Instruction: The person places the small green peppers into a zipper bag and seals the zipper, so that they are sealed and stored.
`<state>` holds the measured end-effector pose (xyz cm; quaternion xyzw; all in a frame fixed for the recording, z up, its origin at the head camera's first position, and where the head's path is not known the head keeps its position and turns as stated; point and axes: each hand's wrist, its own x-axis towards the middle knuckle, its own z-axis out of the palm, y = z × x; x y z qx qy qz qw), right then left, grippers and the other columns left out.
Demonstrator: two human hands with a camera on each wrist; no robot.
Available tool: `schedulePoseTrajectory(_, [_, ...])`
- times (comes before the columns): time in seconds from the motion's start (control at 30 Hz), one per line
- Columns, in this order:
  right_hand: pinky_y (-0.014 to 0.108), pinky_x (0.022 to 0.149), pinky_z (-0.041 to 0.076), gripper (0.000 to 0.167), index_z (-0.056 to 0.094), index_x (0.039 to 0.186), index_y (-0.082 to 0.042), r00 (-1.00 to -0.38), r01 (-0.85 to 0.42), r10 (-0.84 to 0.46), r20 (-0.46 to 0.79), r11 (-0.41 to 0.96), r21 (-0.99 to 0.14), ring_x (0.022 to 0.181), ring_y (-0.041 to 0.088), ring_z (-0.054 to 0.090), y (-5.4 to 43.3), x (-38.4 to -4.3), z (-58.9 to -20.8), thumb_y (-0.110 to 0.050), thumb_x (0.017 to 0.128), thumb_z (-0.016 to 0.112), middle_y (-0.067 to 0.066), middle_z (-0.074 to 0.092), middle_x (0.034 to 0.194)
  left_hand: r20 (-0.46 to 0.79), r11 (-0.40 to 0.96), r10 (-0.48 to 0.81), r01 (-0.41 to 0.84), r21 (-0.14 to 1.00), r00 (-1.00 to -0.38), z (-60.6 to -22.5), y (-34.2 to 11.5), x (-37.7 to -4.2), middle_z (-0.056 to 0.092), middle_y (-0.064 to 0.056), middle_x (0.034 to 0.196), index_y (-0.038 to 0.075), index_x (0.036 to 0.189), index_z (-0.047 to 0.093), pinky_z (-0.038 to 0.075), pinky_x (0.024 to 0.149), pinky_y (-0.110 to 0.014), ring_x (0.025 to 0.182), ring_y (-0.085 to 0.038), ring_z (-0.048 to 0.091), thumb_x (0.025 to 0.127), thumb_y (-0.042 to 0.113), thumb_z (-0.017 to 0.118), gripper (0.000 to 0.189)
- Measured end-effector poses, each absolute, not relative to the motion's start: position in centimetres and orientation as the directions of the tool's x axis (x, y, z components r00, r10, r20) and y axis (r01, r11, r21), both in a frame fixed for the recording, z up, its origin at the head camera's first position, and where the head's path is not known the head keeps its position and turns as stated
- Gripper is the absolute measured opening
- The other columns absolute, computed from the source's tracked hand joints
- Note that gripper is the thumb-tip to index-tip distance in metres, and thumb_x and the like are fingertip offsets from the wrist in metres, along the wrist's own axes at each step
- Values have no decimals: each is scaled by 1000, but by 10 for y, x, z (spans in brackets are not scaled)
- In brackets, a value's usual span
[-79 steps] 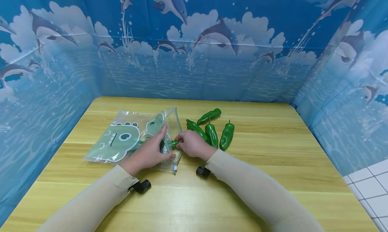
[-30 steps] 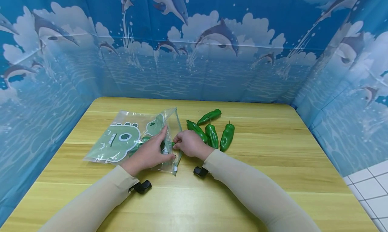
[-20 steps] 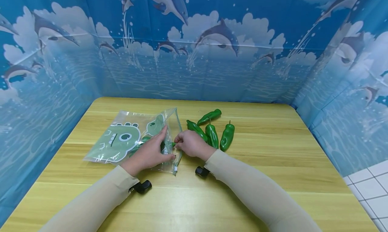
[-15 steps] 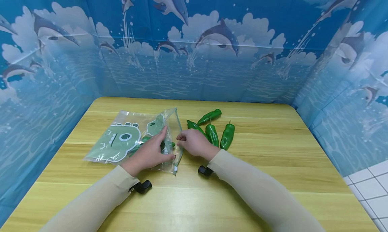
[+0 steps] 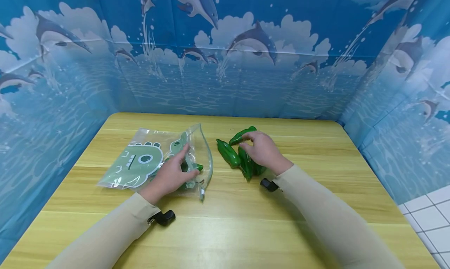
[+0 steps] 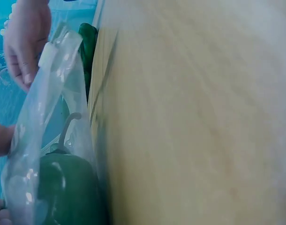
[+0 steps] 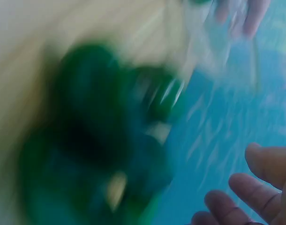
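Note:
A clear zip bag [image 5: 131, 165] printed with green cartoon dinosaurs lies on the left of the table, its mouth spread toward the right. My left hand [image 5: 168, 179] rests on the bag near that mouth, thumb and fingers apart. Inside is a green pepper [image 6: 68, 190], its stem toward the opening. My right hand [image 5: 263, 150] is over the loose green peppers, with nothing between its fingers. In the right wrist view its fingers [image 7: 255, 197] are spread beside the blurred peppers. One green pepper [image 5: 228, 154] lies left of that hand, another pepper [image 5: 240, 136] behind it.
A light wooden table [image 5: 218, 237] carries everything. Blue dolphin-print curtains [image 5: 225, 85] stand along its back and sides. White floor tiles [image 5: 430, 214] show past the right edge. Each wrist wears a small black camera [image 5: 165, 217].
My right hand has let go of the pepper at the bag's mouth and moved right, over the loose peppers. The bag's mouth has spread wider; my left hand has shifted slightly left.

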<state>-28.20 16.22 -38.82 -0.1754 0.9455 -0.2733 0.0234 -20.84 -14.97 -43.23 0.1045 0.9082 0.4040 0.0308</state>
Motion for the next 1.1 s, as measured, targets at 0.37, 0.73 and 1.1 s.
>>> schedulePoseTrajectory(0.37, [66, 120, 34, 69, 42, 159, 0, -947, -220, -291, -138, 897, -382, 150, 52, 36, 227, -304, -403, -40, 106, 62, 32, 40, 160, 66, 497, 189, 154, 854, -980, -434, -153, -209, 31, -16, 172, 15, 171, 8, 59, 87, -34, 137, -35, 60, 92, 18, 77, 105])
schedulePoseTrajectory(0.73, [65, 119, 37, 92, 25, 165, 4, -930, -161, -280, -237, 892, -423, 150, 53, 36, 231, -305, -406, -48, 101, 68, 35, 34, 163, 94, 430, 183, 166, 888, -979, -436, -156, -209, 24, -13, 174, 20, 172, 2, 55, 98, -35, 153, -30, 41, 92, 12, 76, 109])
schedulePoseTrajectory(1.1, [62, 109, 47, 89, 30, 160, 3, -946, -126, -251, -206, 868, -480, 136, 50, 53, 240, -304, -411, -46, 99, 73, 34, 48, 152, 98, 383, 183, 163, 909, -978, -438, -159, -209, 13, -2, 178, 22, 171, -2, 56, 83, -22, 154, -32, 41, 92, 8, 76, 112])
